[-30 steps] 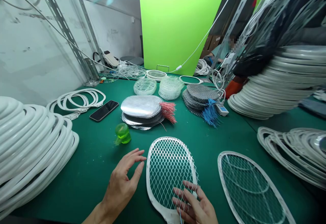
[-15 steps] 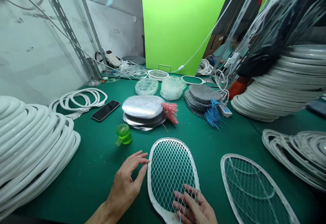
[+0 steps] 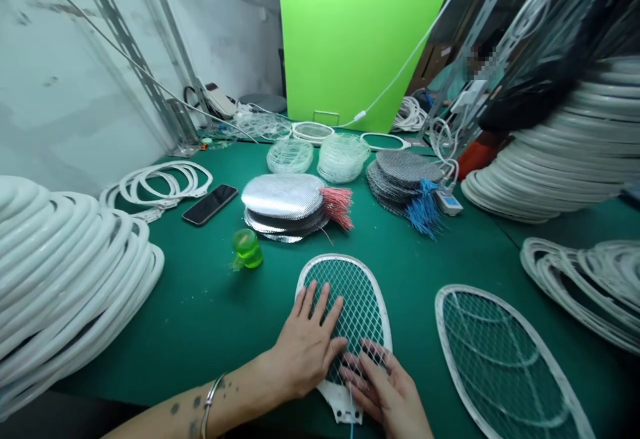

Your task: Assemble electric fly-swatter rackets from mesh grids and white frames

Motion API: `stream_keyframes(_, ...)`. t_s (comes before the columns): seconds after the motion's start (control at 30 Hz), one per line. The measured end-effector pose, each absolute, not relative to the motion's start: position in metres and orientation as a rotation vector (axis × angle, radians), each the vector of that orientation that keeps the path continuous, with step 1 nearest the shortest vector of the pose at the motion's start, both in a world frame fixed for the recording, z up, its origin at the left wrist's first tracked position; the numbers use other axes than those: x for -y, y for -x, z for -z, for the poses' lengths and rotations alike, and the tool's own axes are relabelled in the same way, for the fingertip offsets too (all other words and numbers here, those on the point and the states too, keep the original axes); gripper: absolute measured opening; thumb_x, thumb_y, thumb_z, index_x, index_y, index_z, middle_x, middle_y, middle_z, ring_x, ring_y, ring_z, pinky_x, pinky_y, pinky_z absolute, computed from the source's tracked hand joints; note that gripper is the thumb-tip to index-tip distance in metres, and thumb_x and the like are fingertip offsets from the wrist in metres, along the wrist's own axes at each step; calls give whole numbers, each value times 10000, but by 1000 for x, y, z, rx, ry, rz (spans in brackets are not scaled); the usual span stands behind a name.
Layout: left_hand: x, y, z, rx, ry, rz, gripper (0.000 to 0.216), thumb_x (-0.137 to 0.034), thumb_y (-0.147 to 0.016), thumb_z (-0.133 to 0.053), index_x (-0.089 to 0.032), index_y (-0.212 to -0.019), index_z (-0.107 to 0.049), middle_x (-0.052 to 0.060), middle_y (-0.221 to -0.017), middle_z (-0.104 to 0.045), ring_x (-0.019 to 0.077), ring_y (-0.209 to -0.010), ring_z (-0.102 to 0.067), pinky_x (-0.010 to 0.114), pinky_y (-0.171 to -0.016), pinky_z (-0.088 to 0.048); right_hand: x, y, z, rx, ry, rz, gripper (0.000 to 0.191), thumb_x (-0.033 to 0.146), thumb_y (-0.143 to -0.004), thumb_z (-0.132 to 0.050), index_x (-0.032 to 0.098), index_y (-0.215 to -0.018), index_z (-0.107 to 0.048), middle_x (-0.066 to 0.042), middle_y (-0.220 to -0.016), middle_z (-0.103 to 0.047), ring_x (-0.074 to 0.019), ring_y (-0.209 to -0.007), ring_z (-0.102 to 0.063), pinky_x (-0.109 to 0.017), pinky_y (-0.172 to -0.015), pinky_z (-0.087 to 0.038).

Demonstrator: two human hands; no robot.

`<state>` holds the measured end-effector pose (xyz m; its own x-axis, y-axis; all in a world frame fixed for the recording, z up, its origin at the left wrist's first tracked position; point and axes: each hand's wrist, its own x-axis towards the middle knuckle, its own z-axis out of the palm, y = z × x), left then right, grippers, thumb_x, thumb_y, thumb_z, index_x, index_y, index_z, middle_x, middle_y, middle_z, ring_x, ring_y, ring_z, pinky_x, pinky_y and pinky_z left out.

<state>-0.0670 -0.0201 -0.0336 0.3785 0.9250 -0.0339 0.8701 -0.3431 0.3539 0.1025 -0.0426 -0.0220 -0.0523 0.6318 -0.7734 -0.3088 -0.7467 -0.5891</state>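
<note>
There on the left, the left hand (image 3: 304, 354) lay palm-down, fingers spread over the mesh (image 3: 356, 299), which sat on its frame (image 3: 338, 399) on the table (image 3: 210, 306)! Right, the right hand (image 3: 394, 392) curled around the lower edge, fingers behind mesh, its grip unclear.

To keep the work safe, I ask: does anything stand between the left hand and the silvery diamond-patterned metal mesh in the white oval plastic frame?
Nothing visible does: the left hand lies spread over the mesh. The right hand is at its lower right.
</note>
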Motion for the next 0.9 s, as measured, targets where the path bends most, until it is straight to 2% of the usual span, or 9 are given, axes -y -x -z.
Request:
stream_keyframes(0.17,22,66,47,-1643,-2431,-238,606,-477,-966,-407,-228,-1506,-291,114,-1578,-176,359,-1455,-65,547,-1157,-190,55,-122,6,472,1542,-1951,714,509,-616,-823,139,-1159,-544,-138,-1073,-717,-261,-1047,-664,-338,-921,-516)
stream_keyframes(0.27,22,68,49,-1648,-2500,-241,620,-495,-968,-398,-236,-1515,-263,107,-1584,-176,358,-1457,-80,536,-1160,-191,61,-151,-3,829,1663,-2055,683,601,-688,-734,154,-1179,-573,-109,-947,-737,-229,-874,-707,-315,-771,-552)
stream_keyframes(0.33,23,68,49,-1657,-2544,-235,626,-504,-973,-381,-233,-1520,-246,110,-1585,-176,361,-1456,-84,531,-1161,-194,57,-164,-9,1283,1787,-1871,559,649,-798,-586,182,-1103,-626,-70,-804,-731,-195,-667,-685,-303,-609,-531)
stream_keyframes(0.4,25,69,50,-1668,-2576,-223,631,-512,-975,-367,-224,-1522,-241,119,-1584,-179,365,-1454,-88,528,-1160,-202,45,-165,-13,1760,1849,-1375,464,607,-896,-458,217,-1045,-659,-57,-792,-726,-193,-629,-661,-324,-589,-510)
stream_keyframes(0.47,26,68,51,-1676,-2598,-214,633,-516,-975,-363,-216,-1520,-248,129,-1582,-180,369,-1453,-90,527,-1159,-208,28,-155,-10,2180,1674,-832,420,517,-947,-417,230,-1166,-632,-81,-1041,-723,-247,-917,-677,-390,-800,-520)
stream_keyframes(0.57,26,66,54,-1670,-2618,-204,626,-509,-979,-355,-176,-1505,-294,146,-1575,-191,376,-1450,-89,522,-1161,-206,-1,-136,9,2727,1089,-395,606,478,-946,-450,166,-1458,-366,-116,-1501,-393,-296,-1409,-293,-502,-1140,-259)
stream_keyframes(0.7,22,67,52,-1644,-2606,-205,596,-445,-991,-352,-100,-1477,-344,180,-1566,-192,382,-1447,-74,534,-1163,-197,-22,-131,42,3049,703,-341,842,600,-923,-397,96,-1523,-89,-149,-1580,-115,-264,-1463,-62,-498,-1183,-137)
stream_keyframes(0.83,32,77,29,-1522,-2596,-312,634,-370,-967,-407,0,-1470,-295,214,-1547,-233,342,-1453,-127,531,-1176,-185,-23,-137,52,3086,732,-368,804,618,-939,-315,130,-1527,-62,-123,-1585,-63,-264,-1464,-34,-506,-1185,-93)
stream_keyframes(0.9,48,81,20,-1297,-2643,-413,628,-339,-922,-478,-59,-1464,-334,161,-1542,-288,323,-1451,-171,558,-1180,-162,-22,-137,49,3097,728,-396,759,595,-953,-301,164,-1530,-62,-106,-1588,-44,-259,-1464,-24,-504,-1184,-86)
